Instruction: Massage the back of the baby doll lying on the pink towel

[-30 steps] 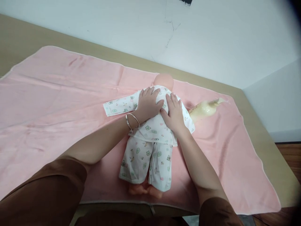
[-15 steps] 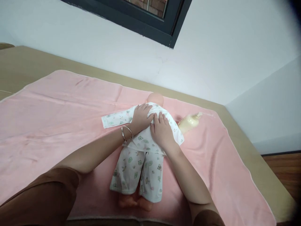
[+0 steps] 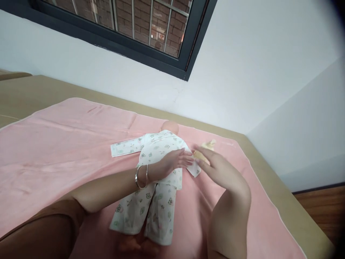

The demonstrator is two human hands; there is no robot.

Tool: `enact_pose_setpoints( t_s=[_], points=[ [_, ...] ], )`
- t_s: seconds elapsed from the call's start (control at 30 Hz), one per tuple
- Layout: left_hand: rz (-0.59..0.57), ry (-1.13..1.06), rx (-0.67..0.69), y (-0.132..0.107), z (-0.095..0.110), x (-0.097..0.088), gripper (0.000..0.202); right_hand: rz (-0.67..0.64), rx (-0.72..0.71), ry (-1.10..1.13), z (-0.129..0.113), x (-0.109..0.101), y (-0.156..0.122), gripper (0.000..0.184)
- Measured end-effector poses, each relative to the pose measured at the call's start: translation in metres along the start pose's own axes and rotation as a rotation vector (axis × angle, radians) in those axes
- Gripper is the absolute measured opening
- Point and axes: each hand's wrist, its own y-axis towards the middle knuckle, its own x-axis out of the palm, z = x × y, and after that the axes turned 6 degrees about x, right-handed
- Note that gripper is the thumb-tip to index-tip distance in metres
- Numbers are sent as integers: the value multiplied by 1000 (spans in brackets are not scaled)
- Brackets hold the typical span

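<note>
A baby doll (image 3: pixel 170 127) lies on a pink blanket (image 3: pixel 86 144), dressed in a white printed top (image 3: pixel 153 151) and matching trousers (image 3: pixel 160 212). My left hand (image 3: pixel 172 163), with bangles at the wrist, is over the doll's back, its fingers stretched towards the right; I cannot tell whether it touches the cloth. To the right of the doll is my right hand (image 3: pixel 219 169), slightly blurred, fingers extended and holding nothing. Behind it, a pale yellow bottle (image 3: pixel 208 145) lies on the blanket, partly hidden by that hand. The doll's feet show dimly below the trousers.
The blanket covers much of a light wooden table (image 3: pixel 258 158), whose right edge drops to a brown wood surface (image 3: pixel 315 205). White walls (image 3: pixel 223 72) rise behind and on the right. A dark-framed window (image 3: pixel 185 64) with bars is above.
Both hands have left their flat places on the doll's upper back. The right has moved right, off the doll; the left has turned its fingers rightward. The view has tilted up, showing more window.
</note>
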Motion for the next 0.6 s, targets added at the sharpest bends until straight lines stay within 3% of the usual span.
enact_pose_setpoints(
  t_s=[0.1, 0.23, 0.33, 0.47, 0.6],
  points=[
    [21, -343, -228, 26, 5, 13, 56, 358, 87, 40, 20, 1, 15, 56],
    [-6, -596, -135, 63, 16, 28, 53, 460, 163, 70, 40, 16, 48, 68],
    [-4, -664, -119, 79, 20, 37, 51, 559, 188, 67, 49, 28, 67, 69],
    [19, -639, -123, 81, 18, 39, 41, 438, 321, -49, 51, 38, 74, 64],
    [-28, -620, -142, 65, 11, 28, 38, 290, 404, -256, 43, 39, 71, 60]
  ],
)
